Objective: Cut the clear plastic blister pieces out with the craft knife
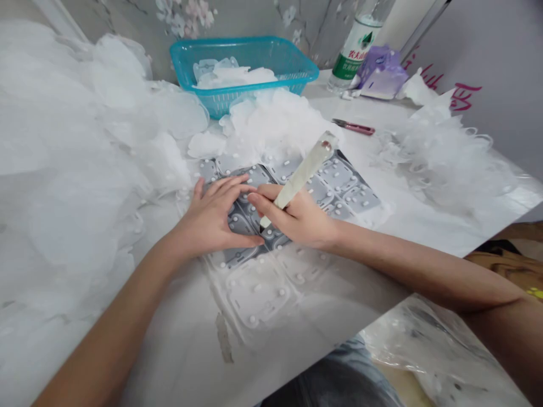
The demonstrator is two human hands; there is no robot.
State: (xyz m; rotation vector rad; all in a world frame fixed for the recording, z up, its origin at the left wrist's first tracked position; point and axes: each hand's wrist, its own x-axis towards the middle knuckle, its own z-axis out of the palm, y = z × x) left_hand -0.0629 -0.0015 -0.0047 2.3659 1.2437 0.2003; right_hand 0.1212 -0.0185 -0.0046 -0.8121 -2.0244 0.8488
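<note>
A translucent white moulded sheet [257,288], patterned with rounded pads and small raised pegs, lies on the table. Its far part rests over a dark grey plate [241,226]; the near part extends past it. My left hand [216,217] is spread flat on the sheet, thumb and fingers apart. Between thumb and fingers of my right hand [292,215] is a slim cream-coloured hand tool [303,172] with a dark tip. The tool slants, tip down at the sheet beside my left thumb. Whether the tip touches the sheet I cannot tell.
Heaps of translucent white pieces [80,186] fill the left; another pile [280,124] lies behind the sheet. A blue basket [246,42] holds more. To the right are pink-handled snips [354,126], stringy scraps [449,152], a water bottle [354,48] and a purple packet [382,73].
</note>
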